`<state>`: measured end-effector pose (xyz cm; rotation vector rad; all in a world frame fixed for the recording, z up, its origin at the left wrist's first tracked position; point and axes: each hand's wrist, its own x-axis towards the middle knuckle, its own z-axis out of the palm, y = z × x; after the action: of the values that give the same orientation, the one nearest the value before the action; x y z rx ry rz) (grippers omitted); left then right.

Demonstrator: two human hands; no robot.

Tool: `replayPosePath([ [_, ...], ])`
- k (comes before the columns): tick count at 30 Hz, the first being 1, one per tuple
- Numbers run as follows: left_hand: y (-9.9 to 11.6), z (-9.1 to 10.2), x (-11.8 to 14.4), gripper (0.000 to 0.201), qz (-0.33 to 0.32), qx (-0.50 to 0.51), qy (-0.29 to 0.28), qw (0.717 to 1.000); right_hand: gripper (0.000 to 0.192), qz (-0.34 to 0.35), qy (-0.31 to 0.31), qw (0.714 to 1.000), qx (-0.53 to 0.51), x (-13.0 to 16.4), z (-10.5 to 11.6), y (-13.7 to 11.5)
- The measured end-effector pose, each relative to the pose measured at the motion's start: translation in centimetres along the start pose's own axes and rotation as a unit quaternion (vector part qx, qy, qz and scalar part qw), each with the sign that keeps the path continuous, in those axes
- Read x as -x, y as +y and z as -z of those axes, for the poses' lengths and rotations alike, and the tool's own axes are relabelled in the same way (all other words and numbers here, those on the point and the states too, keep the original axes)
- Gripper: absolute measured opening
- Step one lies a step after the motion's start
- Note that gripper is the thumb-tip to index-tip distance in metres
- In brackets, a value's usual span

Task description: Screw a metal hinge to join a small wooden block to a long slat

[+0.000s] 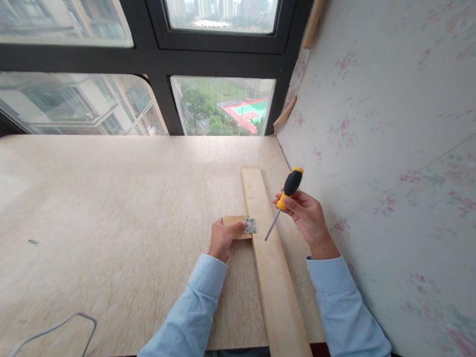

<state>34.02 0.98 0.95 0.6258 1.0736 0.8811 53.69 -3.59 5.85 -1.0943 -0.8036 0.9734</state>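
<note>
Light-blue sleeves (174, 325) reaching over desk (93, 224). Left hand (224, 239) clamping short wood block (233, 219), thumb against metal butt hinge (251, 225) bridging onto long plank (278, 292) just rightward. Right hand (308, 215) gripping yellow-black screwdriver (283, 200). Work probably needing hinge lying flat, shaft standing upright.

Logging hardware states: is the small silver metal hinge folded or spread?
Spread: the hinge has one leaf on the long pale wooden plank, the other on the short pale wooden piece held by the left hand.
</note>
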Motion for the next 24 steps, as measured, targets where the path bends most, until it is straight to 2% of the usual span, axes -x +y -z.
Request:
replayPosePath([
  [5, 0.2, 0.0, 0.2, 0.043, 0.006, -0.007, -0.005, 1.0, 0.031, 0.138, 0.038, 0.989, 0.031, 1.0, -1.5, -0.4],
  [9, 0.2, -0.1, 0.3, 0.043, 0.006, -0.011, -0.008, 1.0, 0.025, 0.206, 0.025, 0.978, 0.033, 2.2, -2.9, -0.3],
  [17, 0.2, 0.0, 0.2, 0.041, -0.003, -0.02, -0.017, 1.0, 0.026, 0.2, -0.02, 0.975, 0.091, 3.2, -4.2, 0.3],
  [24, 0.2, 0.0, 0.3, 0.043, -0.005, -0.011, -0.015, 1.0, 0.025, 0.212, 0.01, 0.971, 0.108, 3.1, -4.1, 0.2],
])
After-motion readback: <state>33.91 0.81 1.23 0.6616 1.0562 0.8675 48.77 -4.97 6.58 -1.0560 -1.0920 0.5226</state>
